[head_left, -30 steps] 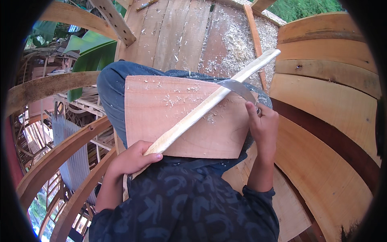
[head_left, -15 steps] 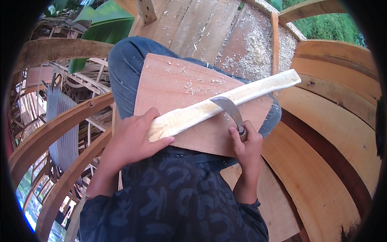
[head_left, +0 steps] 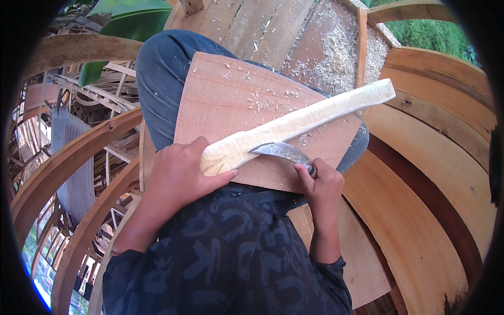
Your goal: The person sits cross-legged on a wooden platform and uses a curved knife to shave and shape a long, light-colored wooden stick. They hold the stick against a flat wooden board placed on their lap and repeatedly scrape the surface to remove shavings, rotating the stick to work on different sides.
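Observation:
A long pale wooden stick point(head_left: 315, 114) lies slanted across a flat wooden board point(head_left: 236, 105) that rests on my lap. My left hand point(head_left: 178, 176) grips the near, thicker end of the stick and presses it on the board. My right hand point(head_left: 320, 184) holds a knife with a curved metal blade point(head_left: 278, 151), and the blade lies against the lower edge of the stick near my left thumb. Small wood shavings are scattered over the board.
Curved wooden planks point(head_left: 436, 173) rise on my right, and curved wooden ribs point(head_left: 68, 157) arc on my left. Sawdust and shavings point(head_left: 336, 47) cover the planks ahead. A big green leaf point(head_left: 126, 16) shows at the top left. My knee in blue jeans point(head_left: 163, 79) sits under the board.
The knife blade has slid down the stick toward my left hand. The stick now lies flatter and closer on the board, and my view has moved nearer.

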Motion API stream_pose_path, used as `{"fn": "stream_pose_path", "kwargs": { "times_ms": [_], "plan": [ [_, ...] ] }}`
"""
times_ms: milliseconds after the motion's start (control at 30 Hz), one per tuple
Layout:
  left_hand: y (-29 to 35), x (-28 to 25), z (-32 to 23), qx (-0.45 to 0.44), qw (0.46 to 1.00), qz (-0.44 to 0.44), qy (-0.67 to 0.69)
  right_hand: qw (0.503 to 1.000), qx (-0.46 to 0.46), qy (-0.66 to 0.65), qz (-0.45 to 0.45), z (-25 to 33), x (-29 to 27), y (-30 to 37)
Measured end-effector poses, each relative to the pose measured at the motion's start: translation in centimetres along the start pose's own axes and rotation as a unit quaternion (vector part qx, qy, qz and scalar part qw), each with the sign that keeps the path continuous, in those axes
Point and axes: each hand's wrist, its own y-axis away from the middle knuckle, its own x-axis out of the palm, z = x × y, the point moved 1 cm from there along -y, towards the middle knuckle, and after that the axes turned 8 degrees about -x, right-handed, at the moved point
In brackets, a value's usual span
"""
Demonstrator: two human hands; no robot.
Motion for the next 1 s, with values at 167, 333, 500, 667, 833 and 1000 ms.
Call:
{"fn": "stream_pose_path", "kwargs": {
  "times_ms": [167, 333, 500, 667, 833, 1000],
  "plan": [
    [-0.1, 0.4, -0.2, 0.014, 0.999, -0.017, 0.028, 0.999, 0.023, 0.020, -0.011, -1.0, -0.2, -1.1],
    [-0.1, 0.2, 0.0, -0.023, 0.999, 0.017, 0.030, 0.987, 0.122, 0.000, -0.100, -3.9, -0.6, -1.8],
    [0.2, 0.0, -0.4, -0.043, 0.998, 0.045, 0.032, 0.985, 0.137, -0.036, -0.094, -5.2, -2.3, -1.8],
    [0.0, 0.6, -1.4, -0.033, 0.998, 0.051, 0.013, 0.999, -0.037, 0.008, -0.010, 0.8, 0.0, -2.1],
    [0.0, 0.5, -1.1, -0.002, 1.000, 0.030, -0.001, 0.998, -0.018, 0.029, -0.061, -1.1, 0.3, -2.9],
    [0.3, 0.7, -0.6, -0.020, 0.999, 0.042, 0.018, 0.973, 0.204, 0.031, -0.107, -10.1, -4.1, -3.9]
  ]
}}
